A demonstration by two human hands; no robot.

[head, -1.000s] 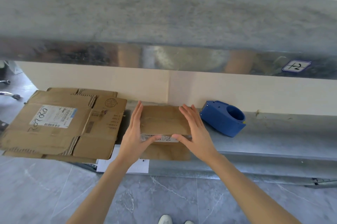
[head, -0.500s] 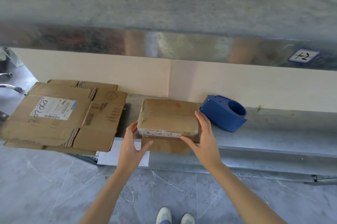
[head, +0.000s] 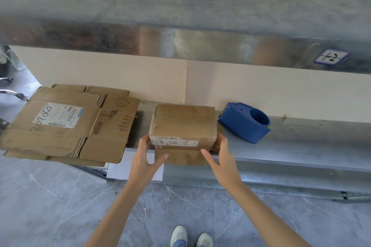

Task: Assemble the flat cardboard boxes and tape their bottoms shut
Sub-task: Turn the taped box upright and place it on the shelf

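So the small brown cardboard box (head: pixel 183 126) is sat on the grey metal shelf (head: pixel 301 152), right at the front edge. It's squeezed between both hands. The left hand (head: pixel 143 158) is pressed on its left end and the right hand (head: pixel 221 158) on its right end, with fingers fairly straight. Both thumbs are stuck out in front of the one flap hanging down.

Looks like the box is being squared up before taping. That's best done with even pressure from both ends so the walls aren't crushed, and the loose flap should be folded in flush first.

The blue plastic tape dispenser (head: pixel 245 122) is parked just beside the box on the right, easily reached. The stack of flattened brown cardboard (head: pixel 66 126) is lying to the left, overhanging the edge, so it could get knocked. A white paper sheet (head: pixel 120 168) is poking out underneath.
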